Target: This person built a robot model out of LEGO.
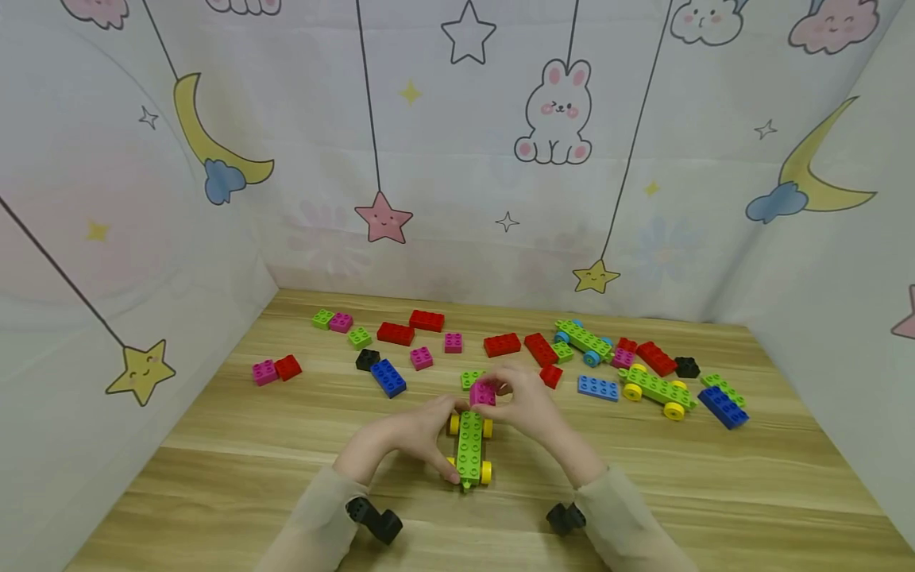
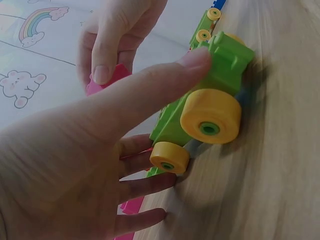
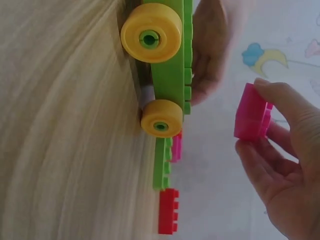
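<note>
Green car base (image 1: 469, 449): standing on the table (image 1: 465, 540), left hand (image 1: 422, 429) spanning it with a wide grip, apparently touching.
Pink brick (image 1: 482, 394): hanging near the base's far end, right hand (image 1: 525, 401) pinching it; levelling before pressing should help.

Head cam: left fingers (image 1: 438, 459) hide most of the near-left yellow wheel (image 1: 451, 461) on the green car (image 1: 469, 449). Right fingers (image 1: 500, 372) cover part of the pink brick (image 1: 483, 394). Both sleeves (image 1: 310, 516) run off the bottom edge. Right wrist: I get the car cropped at top, left fingers blurred. Left wrist: blue piece (image 2: 220, 4) cut at top; I can't tell its shape.
</note>
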Demonstrator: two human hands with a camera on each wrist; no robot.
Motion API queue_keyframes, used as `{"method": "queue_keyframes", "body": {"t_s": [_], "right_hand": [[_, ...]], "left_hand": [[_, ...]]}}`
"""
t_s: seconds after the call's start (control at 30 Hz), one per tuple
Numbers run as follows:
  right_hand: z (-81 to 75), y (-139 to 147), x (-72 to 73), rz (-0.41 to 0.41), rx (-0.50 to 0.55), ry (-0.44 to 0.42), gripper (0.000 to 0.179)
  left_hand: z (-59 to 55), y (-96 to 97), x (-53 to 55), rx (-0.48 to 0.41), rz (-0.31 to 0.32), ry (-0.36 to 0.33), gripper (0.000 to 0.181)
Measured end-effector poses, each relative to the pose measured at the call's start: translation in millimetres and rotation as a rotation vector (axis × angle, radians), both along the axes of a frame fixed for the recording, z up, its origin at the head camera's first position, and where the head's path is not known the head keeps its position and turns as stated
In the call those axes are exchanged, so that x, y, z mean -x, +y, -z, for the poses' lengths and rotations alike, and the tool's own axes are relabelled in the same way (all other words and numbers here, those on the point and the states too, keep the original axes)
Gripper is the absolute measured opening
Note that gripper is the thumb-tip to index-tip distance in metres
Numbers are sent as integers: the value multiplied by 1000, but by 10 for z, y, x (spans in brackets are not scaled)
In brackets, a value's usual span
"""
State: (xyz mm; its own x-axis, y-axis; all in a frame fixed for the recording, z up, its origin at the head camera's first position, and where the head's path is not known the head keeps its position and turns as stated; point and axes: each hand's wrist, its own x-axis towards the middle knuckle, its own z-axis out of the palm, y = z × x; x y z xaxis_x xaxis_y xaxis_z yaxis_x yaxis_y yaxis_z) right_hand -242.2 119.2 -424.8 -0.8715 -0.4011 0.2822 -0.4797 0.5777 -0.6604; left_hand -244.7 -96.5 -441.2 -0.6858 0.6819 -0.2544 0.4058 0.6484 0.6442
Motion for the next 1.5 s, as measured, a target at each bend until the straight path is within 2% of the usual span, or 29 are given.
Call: {"method": "queue_keyframes", "body": {"t_s": [0.13,0.37,0.63,0.87,1.1,1.3,1.5], "right_hand": [[27,-22,-41,7,-13,-37,30],[79,-61,-79,-44,-42,-14,28],[125,-74,-90,-34,-98,-109,31],[169,-106,-107,-74,-159,-100,28],[164,-138,-134,-62,-151,-86,28],[169,-145,-138,-46,-169,-112,34],[134,-99,-117,-78,-169,-172,40]], "left_hand": [[6,-11,7,-28,-8,-7,98],[16,-38,29,-83,-6,9,88],[-17,-30,26,-55,2,28,87],[-19,-18,14,-46,10,47,86],[-15,-21,13,-38,-5,37,86],[-15,-20,17,-36,-9,29,87],[-22,-24,15,-37,-11,24,87]]}}
